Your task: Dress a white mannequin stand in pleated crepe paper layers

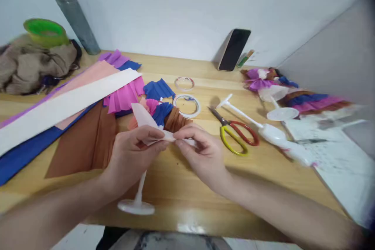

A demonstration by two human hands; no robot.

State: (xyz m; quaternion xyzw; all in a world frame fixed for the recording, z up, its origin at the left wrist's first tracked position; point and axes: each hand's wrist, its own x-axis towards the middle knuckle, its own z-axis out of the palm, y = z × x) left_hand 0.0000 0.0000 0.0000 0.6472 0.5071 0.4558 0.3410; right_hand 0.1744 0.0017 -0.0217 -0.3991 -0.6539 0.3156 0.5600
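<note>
Seemingly midway, the left hand [139, 152] and right hand [205, 156] pinch one white crepe-paper piece [143, 116] between thumbs and fingers above the wooden table [181, 191], pleated brown paper [176, 119] done just beyond, a long white strip [73, 105] at left unpleated.

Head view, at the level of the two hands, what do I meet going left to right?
Blue strip, flat brown paper, left hand, right hand, scissors, white stemmed piece lying on its side, white sheet.
</note>
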